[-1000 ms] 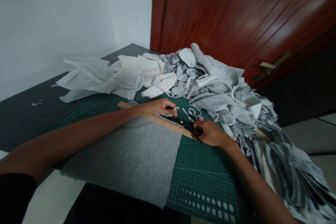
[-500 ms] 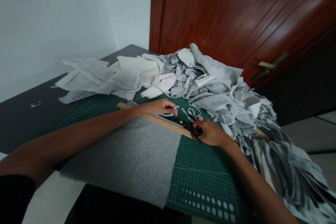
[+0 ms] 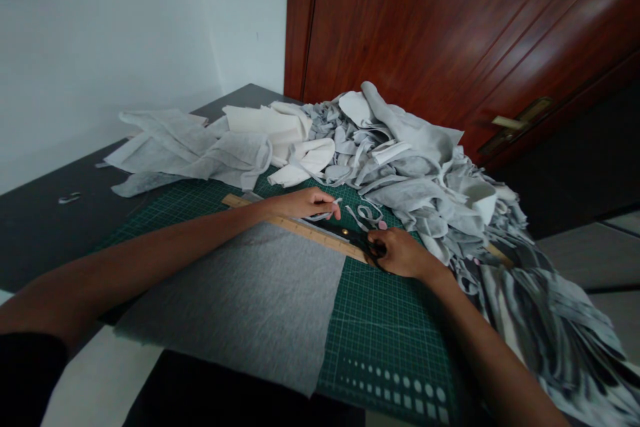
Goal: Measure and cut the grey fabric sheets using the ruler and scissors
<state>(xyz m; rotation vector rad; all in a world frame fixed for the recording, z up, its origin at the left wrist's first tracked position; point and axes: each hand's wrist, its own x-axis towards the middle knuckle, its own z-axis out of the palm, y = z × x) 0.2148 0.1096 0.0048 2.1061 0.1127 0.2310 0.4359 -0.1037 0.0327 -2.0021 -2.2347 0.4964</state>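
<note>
A grey felt sheet [image 3: 250,300] lies flat on a green cutting mat [image 3: 390,327]. Along the sheet's far edge runs a wooden ruler [image 3: 310,235]. My right hand [image 3: 400,252] is closed around the handles of black scissors [image 3: 345,233], whose blades point left along the ruler. My left hand [image 3: 307,203] rests just beyond the ruler, its fingers pinching a thin grey strip [image 3: 327,213] near the blade tips.
A big heap of grey and white fabric scraps [image 3: 400,167] covers the far and right side of the dark table [image 3: 40,227] and spills off its right edge. A brown wooden door [image 3: 450,33] with a handle [image 3: 510,123] stands behind; a white wall is on the left.
My left fingers shifted slightly right along the strip. My right hand and the scissors barely moved.
</note>
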